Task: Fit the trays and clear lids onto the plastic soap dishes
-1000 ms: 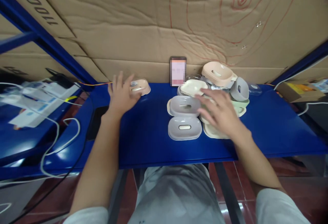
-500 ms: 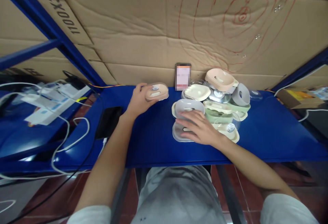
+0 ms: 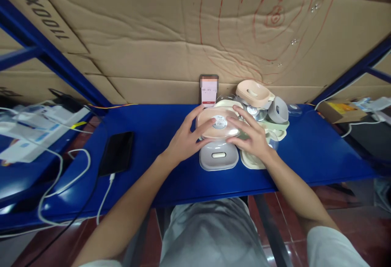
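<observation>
With both hands, left hand [image 3: 186, 140] at nine o'clock and right hand [image 3: 252, 138] at three, clasping the pink soap dish [image 3: 217, 122] above the grey lid [image 3: 218, 155] mid-counter [image 3: 159, 144], keep it level and grip evenly.

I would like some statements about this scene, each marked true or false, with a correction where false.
1. Both hands hold the pink dish. True: the left hand and the right hand grip its two sides.
2. The pink dish lies flat on the blue table. False: it is held above the grey dish.
3. A black phone lies at the left with a white cable. True.
4. The upright phone stands at the table's front edge. False: it leans against the cardboard at the back.
</observation>
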`<state>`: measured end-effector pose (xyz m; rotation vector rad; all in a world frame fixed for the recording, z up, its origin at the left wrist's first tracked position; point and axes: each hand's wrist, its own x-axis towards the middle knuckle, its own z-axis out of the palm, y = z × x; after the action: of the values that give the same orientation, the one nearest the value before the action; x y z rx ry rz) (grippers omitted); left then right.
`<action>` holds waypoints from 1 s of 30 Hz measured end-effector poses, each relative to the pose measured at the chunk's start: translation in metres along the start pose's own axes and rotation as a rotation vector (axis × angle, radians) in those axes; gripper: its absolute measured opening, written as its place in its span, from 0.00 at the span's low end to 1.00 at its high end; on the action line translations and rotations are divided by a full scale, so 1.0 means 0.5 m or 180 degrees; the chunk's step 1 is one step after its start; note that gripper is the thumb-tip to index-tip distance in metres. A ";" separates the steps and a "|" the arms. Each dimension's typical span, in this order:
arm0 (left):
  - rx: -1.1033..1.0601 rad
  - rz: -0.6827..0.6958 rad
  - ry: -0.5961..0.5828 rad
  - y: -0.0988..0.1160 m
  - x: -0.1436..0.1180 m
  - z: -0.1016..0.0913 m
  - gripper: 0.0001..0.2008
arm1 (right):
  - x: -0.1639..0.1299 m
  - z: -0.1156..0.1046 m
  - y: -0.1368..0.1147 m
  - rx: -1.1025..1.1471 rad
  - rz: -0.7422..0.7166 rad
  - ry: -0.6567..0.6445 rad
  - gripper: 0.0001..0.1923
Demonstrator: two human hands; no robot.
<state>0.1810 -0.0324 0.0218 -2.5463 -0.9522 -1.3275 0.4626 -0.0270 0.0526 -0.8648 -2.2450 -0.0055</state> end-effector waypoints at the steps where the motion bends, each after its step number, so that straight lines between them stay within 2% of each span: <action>1: -0.0033 -0.0050 0.0045 -0.004 -0.001 0.001 0.36 | 0.001 -0.002 0.004 -0.0042 0.0031 0.0111 0.30; 3: -0.0088 -0.0198 -0.0004 -0.010 -0.001 0.002 0.35 | 0.004 -0.015 0.018 -0.0197 0.0186 0.0441 0.28; 5: -0.0103 -0.0359 -0.0339 -0.011 0.000 0.003 0.33 | 0.006 -0.042 0.044 -0.0434 0.0515 0.0813 0.27; 8: -0.0062 -0.0470 -0.0881 -0.008 0.002 0.004 0.25 | -0.001 -0.104 0.100 -0.0663 0.1067 0.1276 0.26; 10: -0.0047 -0.0472 -0.0969 -0.006 0.003 0.005 0.20 | -0.015 -0.143 0.135 -0.0584 0.1277 0.1414 0.25; 13: -0.0071 -0.0460 -0.0967 -0.004 0.006 0.005 0.17 | -0.036 -0.174 0.163 -0.0298 0.1357 0.0971 0.26; 16: -0.0115 -0.0516 -0.0914 -0.001 0.008 0.009 0.17 | -0.045 -0.169 0.159 -0.0172 0.1342 0.0194 0.23; 18: -0.0132 -0.0577 -0.0859 0.003 0.008 0.013 0.16 | -0.044 -0.160 0.148 -0.0188 0.1364 -0.0130 0.22; 25: -0.0203 -0.0819 -0.0668 0.010 0.007 0.023 0.12 | -0.034 -0.140 0.123 -0.0148 0.1047 -0.0470 0.18; 27: -0.0230 -0.0893 -0.0632 0.009 0.005 0.027 0.12 | -0.028 -0.121 0.113 -0.0112 0.0889 -0.0564 0.17; 30: -0.0250 -0.0992 -0.0572 0.007 0.001 0.032 0.12 | -0.017 -0.081 0.087 -0.0257 0.0752 -0.0410 0.19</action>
<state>0.1945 -0.0288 0.0130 -2.6965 -1.4070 -1.2412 0.5179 -0.0083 0.0670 -1.2004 -2.2594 0.0716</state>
